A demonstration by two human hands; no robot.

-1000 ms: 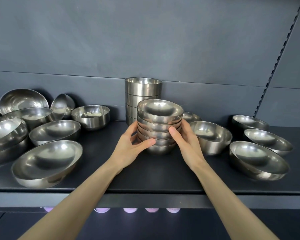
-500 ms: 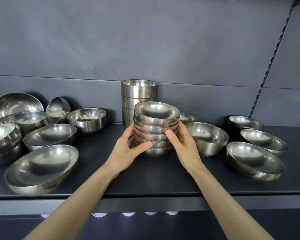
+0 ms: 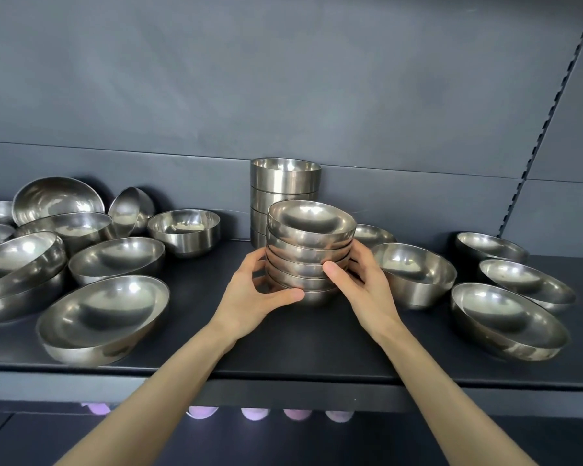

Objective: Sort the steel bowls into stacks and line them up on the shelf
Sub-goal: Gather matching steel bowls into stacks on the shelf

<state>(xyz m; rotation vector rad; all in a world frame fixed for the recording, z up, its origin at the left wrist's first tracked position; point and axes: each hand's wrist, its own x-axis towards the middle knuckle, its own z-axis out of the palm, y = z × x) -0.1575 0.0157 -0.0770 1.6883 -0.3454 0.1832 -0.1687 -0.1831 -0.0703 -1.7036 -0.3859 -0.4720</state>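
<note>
A stack of several small round steel bowls [image 3: 310, 237] stands mid-shelf on the dark shelf [image 3: 317, 351]. My left hand [image 3: 253, 294] grips its lower left side, thumb across the bottom bowl. My right hand [image 3: 360, 284] grips the right side, thumb on the middle bowls. Behind it stands a taller stack of straight-walled steel bowls [image 3: 285, 179], partly hidden. Loose bowls lie on both sides.
Left: a large shallow bowl [image 3: 101, 317] near the front edge, a medium bowl [image 3: 117, 260], a straight-walled bowl [image 3: 184, 230] and several piled bowls [image 3: 21, 264]. Right: a deep bowl [image 3: 414, 274] close to my right hand, nested bowls [image 3: 509, 321], and others [image 3: 525, 284] further back.
Both hands keep their hold on the small stack. The stack has edged slightly back and left on the shelf; the camera view has shifted a little.
</note>
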